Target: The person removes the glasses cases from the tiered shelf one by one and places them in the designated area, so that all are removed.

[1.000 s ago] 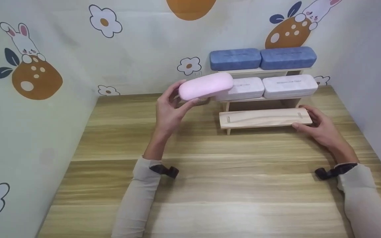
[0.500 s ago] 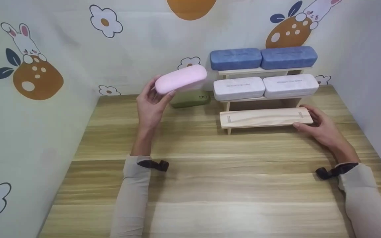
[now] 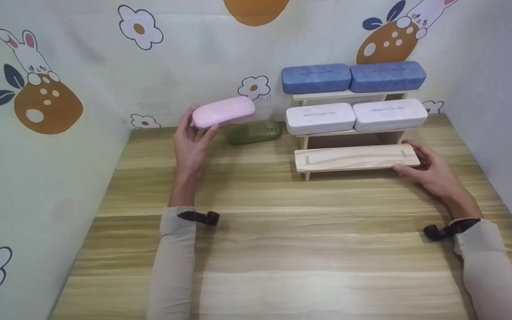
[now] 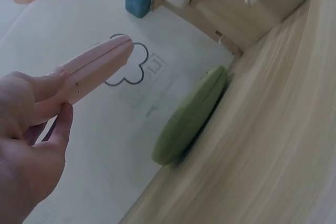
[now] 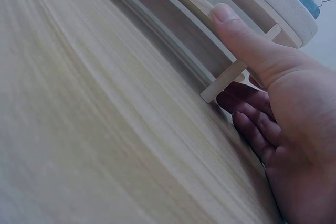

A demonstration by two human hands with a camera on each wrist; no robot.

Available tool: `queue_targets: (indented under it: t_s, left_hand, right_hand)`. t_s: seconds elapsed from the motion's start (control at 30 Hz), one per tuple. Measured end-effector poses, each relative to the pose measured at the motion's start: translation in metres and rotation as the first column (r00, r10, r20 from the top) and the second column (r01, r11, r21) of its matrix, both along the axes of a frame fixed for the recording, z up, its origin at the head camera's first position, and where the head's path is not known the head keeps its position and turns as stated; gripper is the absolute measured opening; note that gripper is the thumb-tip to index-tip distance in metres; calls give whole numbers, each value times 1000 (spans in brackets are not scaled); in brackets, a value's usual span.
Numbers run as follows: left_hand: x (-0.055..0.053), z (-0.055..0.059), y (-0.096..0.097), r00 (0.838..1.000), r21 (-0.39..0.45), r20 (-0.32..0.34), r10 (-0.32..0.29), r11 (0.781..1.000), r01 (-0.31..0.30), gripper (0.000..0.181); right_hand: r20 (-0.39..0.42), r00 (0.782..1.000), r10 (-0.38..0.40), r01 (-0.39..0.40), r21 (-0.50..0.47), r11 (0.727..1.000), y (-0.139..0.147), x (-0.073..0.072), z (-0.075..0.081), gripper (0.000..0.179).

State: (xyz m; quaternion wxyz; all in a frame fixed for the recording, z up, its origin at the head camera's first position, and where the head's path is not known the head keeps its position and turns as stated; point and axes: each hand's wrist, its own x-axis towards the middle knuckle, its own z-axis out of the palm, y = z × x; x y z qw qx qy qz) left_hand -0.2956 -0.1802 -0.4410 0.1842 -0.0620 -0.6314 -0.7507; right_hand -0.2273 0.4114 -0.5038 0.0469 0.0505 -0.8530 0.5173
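Note:
My left hand (image 3: 190, 144) grips the left end of a pink glasses case (image 3: 224, 112), holding it up near the back wall. In the left wrist view the thumb and fingers pinch the pink case (image 4: 97, 69) at its near end. Just behind and below it, a green glasses case (image 3: 254, 132) with a small glasses mark lies on the table. My right hand (image 3: 434, 171) holds the right end of the bottom shelf of a wooden stepped rack (image 3: 356, 158), thumb at the front edge. In the right wrist view its other fingers curl beside the rack's leg (image 5: 223, 81).
On the rack's top step sit two blue glasses cases (image 3: 316, 79), and two white glasses cases (image 3: 320, 118) fill the middle step. The bottom step is bare wood. Patterned sheets wall in the wooden table (image 3: 282, 235) at the back and both sides.
My left hand has carried the pink case leftward, away from the rack, then slightly lower, uncovering the green case and the left white case. The right hand stays on the rack.

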Motion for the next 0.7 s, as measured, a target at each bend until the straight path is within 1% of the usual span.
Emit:
queue_targets:
  t_s: [0.2, 0.3, 0.43, 0.53, 0.7]
  left_hand:
    - [-4, -12, -11, 996, -17, 82, 44, 999, -43, 77]
    - [-6, -20, -17, 992, -7, 112, 60, 998, -60, 77]
    - [-9, -29, -24, 987, 0, 142, 74, 997, -75, 78]
    - [-11, -33, -29, 984, -5, 162, 77, 997, -77, 80]
    - [-13, -38, -35, 975, -12, 203, 87, 996, -87, 81]
  right_hand:
    - [-4, 1000, 1, -1, 4, 1000, 0, 0, 0, 72]
    - [-22, 1000, 19, -19, 3, 1000, 0, 0, 0, 71]
    - [-38, 999, 35, -36, -21, 999, 0, 0, -1, 71]
    - [-35, 999, 24, -26, -30, 999, 0, 1, -1, 70]
    - [-17, 1000, 9, -9, -15, 1000, 0, 0, 0, 72]
